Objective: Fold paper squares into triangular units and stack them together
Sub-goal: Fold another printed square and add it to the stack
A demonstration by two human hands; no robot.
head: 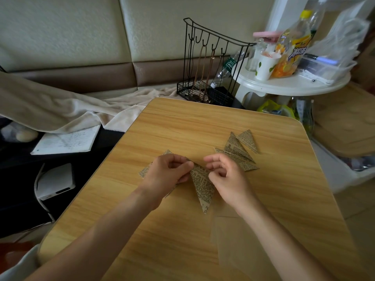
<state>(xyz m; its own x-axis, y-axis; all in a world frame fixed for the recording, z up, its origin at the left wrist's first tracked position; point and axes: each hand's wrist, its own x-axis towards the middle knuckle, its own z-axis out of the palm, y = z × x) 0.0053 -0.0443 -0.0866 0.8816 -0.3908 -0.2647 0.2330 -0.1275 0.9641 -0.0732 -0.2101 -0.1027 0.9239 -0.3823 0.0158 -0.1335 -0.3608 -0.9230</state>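
Newsprint-patterned paper, brownish with black type, made up everything being worked on the wooden table (pixel 182 126). Between the two hands lay a folded triangular unit (pixel 203 187), long and narrow, its broad end up at the fingertips and its sharp tip pointing toward the person and a little to the right; its long axis ran nearly straight from the far side to the near side of the table. The left hand (pixel 168 173) had its fingers curled, thumb and forefinger pinching the unit's upper left corner. The right hand (pixel 223 171) was curled too, its fingertips at the unit's upper right edge; whether they truly clamped the paper or only touched it could not be told. Under the left hand a flat paper square (pixel 144 171) showed, one corner poking out beyond the knuckles and another edge out by the wrist. Just beyond the right hand sat a small pile of finished triangles (pixel 239 149), overlapping, their points fanned toward the far right corner. A pale translucent sheet (pixel 233 238) lay on the table under the right forearm. Beyond the table stood a black wire rack (pixel 211 63) and a white round side table (pixel 292 84) crowded with bottles and a cup.
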